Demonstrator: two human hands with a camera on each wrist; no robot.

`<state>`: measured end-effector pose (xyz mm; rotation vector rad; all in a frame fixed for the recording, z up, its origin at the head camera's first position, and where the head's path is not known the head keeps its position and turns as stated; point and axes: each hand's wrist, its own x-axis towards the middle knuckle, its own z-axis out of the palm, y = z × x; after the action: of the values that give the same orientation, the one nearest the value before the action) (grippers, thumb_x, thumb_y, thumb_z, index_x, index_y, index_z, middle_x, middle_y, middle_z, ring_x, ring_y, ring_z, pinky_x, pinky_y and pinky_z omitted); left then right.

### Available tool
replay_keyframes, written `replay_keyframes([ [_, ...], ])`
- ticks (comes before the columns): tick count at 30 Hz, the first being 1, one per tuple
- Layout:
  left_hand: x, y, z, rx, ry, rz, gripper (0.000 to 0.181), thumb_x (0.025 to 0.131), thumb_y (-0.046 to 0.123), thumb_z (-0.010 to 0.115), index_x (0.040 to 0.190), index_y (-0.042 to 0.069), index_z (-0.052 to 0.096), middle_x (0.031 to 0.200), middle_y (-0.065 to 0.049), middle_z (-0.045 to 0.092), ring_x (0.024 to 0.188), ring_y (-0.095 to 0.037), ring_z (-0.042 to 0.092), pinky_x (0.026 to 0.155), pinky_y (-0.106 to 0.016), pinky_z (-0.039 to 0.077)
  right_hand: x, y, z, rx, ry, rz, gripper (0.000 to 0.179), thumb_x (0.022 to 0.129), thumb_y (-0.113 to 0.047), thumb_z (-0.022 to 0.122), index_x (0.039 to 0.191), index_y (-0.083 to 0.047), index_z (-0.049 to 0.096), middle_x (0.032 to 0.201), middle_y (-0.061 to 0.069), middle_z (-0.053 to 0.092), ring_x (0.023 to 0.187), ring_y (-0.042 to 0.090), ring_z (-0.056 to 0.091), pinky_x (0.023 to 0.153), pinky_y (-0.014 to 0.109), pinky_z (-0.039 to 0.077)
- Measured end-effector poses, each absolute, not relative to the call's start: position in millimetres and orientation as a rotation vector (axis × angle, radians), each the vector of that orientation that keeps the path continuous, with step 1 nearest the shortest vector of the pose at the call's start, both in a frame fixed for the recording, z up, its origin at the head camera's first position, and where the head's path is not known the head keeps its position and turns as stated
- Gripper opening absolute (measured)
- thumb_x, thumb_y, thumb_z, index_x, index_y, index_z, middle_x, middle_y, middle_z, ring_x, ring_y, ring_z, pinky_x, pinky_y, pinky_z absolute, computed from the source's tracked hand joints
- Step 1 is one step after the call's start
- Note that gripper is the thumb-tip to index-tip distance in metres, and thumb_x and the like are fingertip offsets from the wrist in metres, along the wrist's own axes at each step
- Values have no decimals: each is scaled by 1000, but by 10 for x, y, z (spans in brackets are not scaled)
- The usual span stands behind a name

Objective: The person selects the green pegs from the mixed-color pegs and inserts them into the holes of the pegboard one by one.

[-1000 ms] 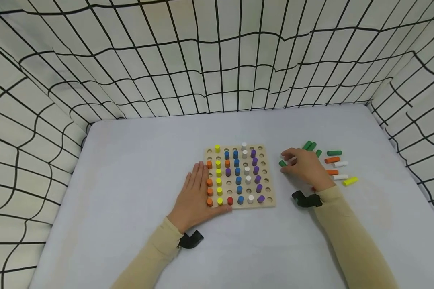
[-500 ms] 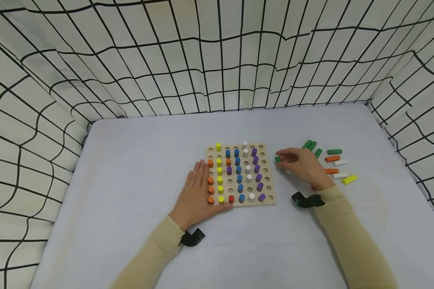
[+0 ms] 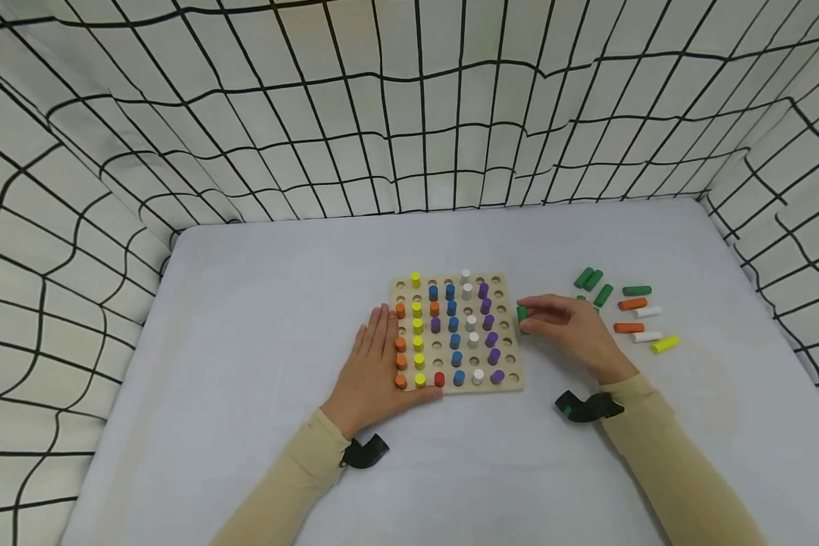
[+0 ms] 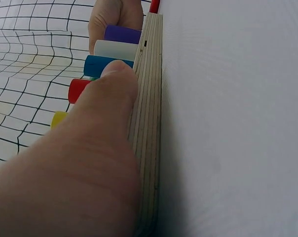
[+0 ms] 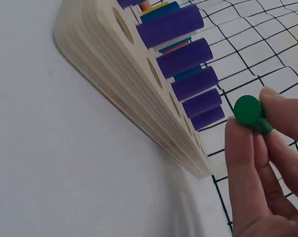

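A wooden pegboard (image 3: 519, 385) stands in front of me, with coloured pegs upright in many of its holes. My left hand (image 3: 363, 371) lies against its left side, fingers straight, and the thumb (image 4: 114, 94) runs along the front edge. To the right of the board, my right hand (image 3: 573, 334) pinches a green peg (image 5: 248, 110) between thumb and fingertips. That peg is beside the board's right edge, apart from the holes. Bare holes line the right-hand column, next to a column of purple pegs (image 5: 186, 57).
Loose pegs lie right of the right hand: several green pegs (image 3: 604, 295), orange pegs (image 3: 629, 328), white pegs (image 3: 647, 337) and a yellow peg (image 3: 665, 345). A red piece (image 4: 155, 6) shows past the board. Black netting (image 3: 423, 136) surrounds the white table (image 3: 266, 288).
My right hand has moved left toward the board with the green peg, which now stands more upright in its grip. The left hand has stayed on the board.
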<state>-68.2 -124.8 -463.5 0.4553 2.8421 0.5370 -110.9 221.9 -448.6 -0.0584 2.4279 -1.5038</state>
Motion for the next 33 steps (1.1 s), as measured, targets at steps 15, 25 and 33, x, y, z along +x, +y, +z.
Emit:
replay_keyframes([
  [15,-694,-1237,-4664,461,2846,529,135,78,88,59,166,6,-4,177,-11,-8,166,-28,-5,136,-51,7,-1025,2244,-4618,-121,2195,-1636,44,91,-25,81,129,-9,65,118,2,74,102,7,72,89,17,58],
  [25,-693,-1228,-4648,463,2838,542,137,78,87,61,166,6,-5,176,-11,-8,166,-29,-6,135,-51,7,-1022,2302,-4633,-247,2067,-1607,39,88,-18,82,123,-4,69,111,-3,79,98,11,75,86,22,61],
  [33,-699,-1223,-4649,453,2839,561,138,77,87,63,166,6,-5,177,-11,-7,166,-29,-5,135,-51,6,-1035,2326,-4615,-329,1999,-1618,37,89,-14,81,122,-1,70,109,0,80,99,12,77,89,23,62],
])
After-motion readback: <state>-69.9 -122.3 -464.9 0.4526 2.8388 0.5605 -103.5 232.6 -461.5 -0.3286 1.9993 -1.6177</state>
